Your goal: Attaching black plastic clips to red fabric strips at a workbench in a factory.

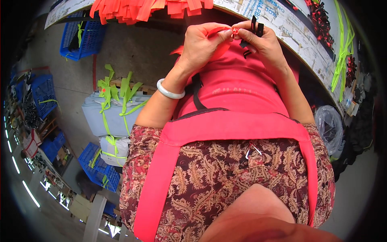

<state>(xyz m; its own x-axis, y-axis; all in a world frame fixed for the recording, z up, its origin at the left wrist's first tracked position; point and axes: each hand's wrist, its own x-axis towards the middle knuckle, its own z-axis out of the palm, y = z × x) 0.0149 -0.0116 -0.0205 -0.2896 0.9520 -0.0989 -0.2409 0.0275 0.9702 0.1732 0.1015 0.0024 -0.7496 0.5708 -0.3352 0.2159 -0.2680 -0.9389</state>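
Note:
Both hands are raised close together over my red apron (238, 76), near the table edge. My left hand (203, 44) is closed around an orange-red fabric strip (219, 50), thumb and forefinger pinching its end. My right hand (264, 46) pinches the same spot from the other side, where a small shiny red bit (235, 31) shows between the fingertips. Several short black strap-like pieces (259, 29) stick out between the right hand's fingers; their exact kind is too small to tell. A pale bracelet (171, 90) circles my left wrist.
Many orange-red strips (141, 9) hang over the edge of the worn white table (298, 40). Small black-and-red pieces (320, 26) and yellow-green bands (342, 48) lie at its right. Left are a blue basket (82, 38) and a tied grey fabric bundle (107, 115).

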